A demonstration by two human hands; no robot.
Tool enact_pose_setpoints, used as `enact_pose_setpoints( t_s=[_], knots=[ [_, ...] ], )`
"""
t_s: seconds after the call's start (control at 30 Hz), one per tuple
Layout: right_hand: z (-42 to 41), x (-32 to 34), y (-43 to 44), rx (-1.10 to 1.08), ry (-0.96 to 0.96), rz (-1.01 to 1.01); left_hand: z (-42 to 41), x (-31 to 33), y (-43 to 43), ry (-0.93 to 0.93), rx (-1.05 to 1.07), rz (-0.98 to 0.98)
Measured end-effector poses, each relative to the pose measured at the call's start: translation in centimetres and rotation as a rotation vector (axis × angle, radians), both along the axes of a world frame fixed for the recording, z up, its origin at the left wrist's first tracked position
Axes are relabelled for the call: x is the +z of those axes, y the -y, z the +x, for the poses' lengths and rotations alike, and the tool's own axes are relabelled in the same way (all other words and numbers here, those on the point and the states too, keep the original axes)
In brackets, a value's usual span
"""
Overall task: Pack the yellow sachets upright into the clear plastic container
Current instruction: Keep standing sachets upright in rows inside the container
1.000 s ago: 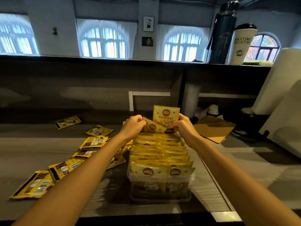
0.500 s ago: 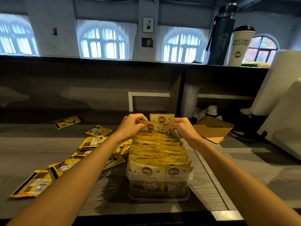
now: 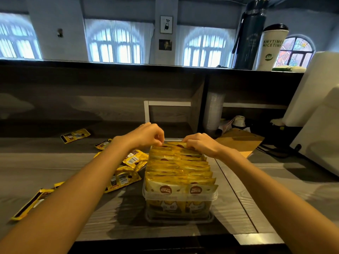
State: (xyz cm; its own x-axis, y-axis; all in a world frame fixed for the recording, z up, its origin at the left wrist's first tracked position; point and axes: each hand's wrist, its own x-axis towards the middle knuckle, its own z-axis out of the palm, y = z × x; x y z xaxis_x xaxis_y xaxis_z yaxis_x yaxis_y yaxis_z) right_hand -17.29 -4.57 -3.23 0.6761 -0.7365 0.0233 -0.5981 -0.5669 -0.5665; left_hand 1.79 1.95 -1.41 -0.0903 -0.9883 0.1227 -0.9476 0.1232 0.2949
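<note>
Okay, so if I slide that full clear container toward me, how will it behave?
The clear container is packed nearly end to end with yellow sachets, so it probably feels fairly heavy and slides rather than tips. Its thin see-through walls look flexible; lifting by one rim might bow it.

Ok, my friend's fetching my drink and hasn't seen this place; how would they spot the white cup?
Find the dark ledge under the arched windows and follow it to its right end. Two tall vessels stand there side by side: a dark flask and, right of it, the cup. It alone is white, with a black lid and ANYTIME NICETIME printed on it.
</note>
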Motion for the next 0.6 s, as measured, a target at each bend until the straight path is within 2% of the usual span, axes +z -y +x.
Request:
enact_pose_setpoints(
  t_s=[0.1,0.23,0.4,0.53,0.6],
  knots=[
    [0.56,0.48,-0.17,-0.03,-0.063,-0.016,-0.04,-0.08,-0.11,0.016,-0.076,-0.03],
    [0.69,0.56,0.05,-0.007,-0.023,-0.097,0.15,-0.4,0.02,0.043,-0.127,-0.031],
    [-0.04,0.63,0.09,0.074,0.002,-0.226,0.16,-0.2,0.47,-0.017,-0.117,0.042],
    [-0.09,0.62,0.36,-0.015,-0.008,-0.114,0.32,0.24,0.7,-0.043,-0.113,0.116],
    [-0.22,0.87,0.43,0.023,-0.033,-0.062,0.38,0.23,0.77,-0.026,-0.124,0.117]
  ],
)
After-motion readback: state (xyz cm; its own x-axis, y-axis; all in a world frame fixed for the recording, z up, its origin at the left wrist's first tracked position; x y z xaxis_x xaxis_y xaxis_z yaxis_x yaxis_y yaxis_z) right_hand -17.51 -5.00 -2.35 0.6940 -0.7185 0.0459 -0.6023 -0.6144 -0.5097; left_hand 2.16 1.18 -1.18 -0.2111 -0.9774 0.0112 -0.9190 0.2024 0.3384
